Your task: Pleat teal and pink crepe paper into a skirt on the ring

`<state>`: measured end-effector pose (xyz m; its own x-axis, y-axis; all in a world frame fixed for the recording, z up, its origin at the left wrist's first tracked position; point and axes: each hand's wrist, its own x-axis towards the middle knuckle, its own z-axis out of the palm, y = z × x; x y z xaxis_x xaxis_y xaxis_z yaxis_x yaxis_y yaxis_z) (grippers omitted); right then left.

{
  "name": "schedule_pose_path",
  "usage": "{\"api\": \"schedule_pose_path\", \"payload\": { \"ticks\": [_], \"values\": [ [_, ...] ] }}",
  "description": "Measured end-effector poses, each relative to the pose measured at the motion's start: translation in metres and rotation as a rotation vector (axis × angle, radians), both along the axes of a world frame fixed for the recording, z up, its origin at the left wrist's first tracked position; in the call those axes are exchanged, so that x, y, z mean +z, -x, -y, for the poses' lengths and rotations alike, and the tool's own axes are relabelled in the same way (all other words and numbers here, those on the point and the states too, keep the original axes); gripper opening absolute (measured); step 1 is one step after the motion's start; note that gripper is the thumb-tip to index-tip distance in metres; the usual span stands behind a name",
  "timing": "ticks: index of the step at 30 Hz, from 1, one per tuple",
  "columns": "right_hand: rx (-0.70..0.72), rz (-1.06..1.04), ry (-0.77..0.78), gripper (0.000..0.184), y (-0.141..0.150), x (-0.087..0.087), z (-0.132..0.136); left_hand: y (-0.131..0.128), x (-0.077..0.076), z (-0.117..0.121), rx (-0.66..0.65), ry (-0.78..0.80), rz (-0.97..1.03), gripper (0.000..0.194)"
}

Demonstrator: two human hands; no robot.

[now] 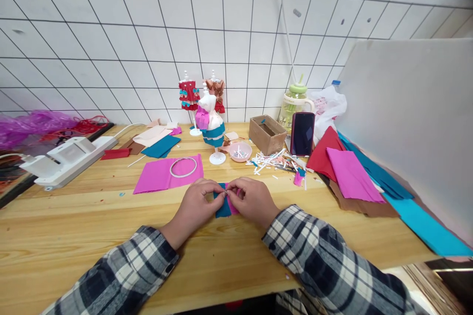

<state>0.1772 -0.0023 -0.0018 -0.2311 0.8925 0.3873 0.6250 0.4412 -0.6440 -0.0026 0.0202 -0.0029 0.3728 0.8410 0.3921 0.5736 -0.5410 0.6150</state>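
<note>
Plaid sleeves [121, 268] | left hand [197, 202], right hand [256, 199]: fingers [218, 187] pinching teal-magenta piece [222, 209] (partly hidden) | front dress form [213, 120], bowl [242, 160] beyond

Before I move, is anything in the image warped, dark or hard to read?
Head view: lines on the white tiled wall slant toward the sides; upper right corner dark; light looks soft; fingertip detail at the left hand and right hand too small to read.

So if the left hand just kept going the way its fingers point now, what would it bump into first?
The left hand would most likely meet the right hand first, at its fingertips, above the teal-and-pink piece; they may already touch.
</note>
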Motion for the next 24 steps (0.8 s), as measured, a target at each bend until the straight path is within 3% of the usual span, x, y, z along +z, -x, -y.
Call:
{"api": "schedule_pose_path", "payload": {
  "ticks": [8,17,24],
  "values": [
    [0.050,-0.074,-0.023,0.010,-0.0021,-0.0024,-0.0018,0.0007,0.0033,0.0032,0.026,-0.001,-0.046,0.017],
    [0.014,-0.167,0.102,0.006,0.0014,-0.0026,-0.0031,-0.0014,0.0052,0.0016,-0.074,-0.001,0.010,0.013],
    [0.026,-0.378,0.271,0.012,0.0013,-0.0075,-0.0071,0.0007,0.0050,0.0012,-0.064,-0.039,0.034,0.013]
  ]
}}
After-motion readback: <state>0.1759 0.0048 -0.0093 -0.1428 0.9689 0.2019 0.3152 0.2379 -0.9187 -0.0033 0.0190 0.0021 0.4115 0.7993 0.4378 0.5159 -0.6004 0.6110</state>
